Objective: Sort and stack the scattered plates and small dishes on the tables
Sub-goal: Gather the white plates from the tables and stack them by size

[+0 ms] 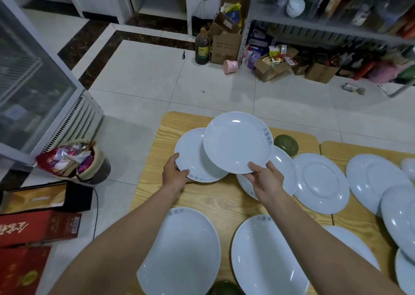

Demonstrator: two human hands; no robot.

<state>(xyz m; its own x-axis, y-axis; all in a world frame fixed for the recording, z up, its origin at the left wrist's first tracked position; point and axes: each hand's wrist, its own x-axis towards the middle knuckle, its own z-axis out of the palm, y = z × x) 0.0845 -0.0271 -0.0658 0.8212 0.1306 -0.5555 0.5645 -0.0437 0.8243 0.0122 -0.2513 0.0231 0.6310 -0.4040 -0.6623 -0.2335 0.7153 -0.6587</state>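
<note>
White glazed ware is slick, and both holds are thin pinches at the rim. The left hand (175, 173) grips the near rim of a first plate (193, 157), thumb on top. The right hand (267, 180) pinches the near rim of a second plate (238, 142), which hangs tilted past its fingertips and overlaps the first plate.

The chief risk, as I judge it, is a slip — the weight sits beyond the fingers, so the far edge could drop onto the plate under it and chip either one. Whether the first plate is lifted or resting on the wooden table (152, 189) I cannot tell.

Directly beneath the right fingers lies a third plate (285, 171). Just beyond that sits a dark green bowl (286, 145), and outside the right hand lies an upturned plate (321, 182). A large plate (179, 249) and another large plate (265, 256) lie back under the forearms — a lowered elbow could knock either one.
</note>
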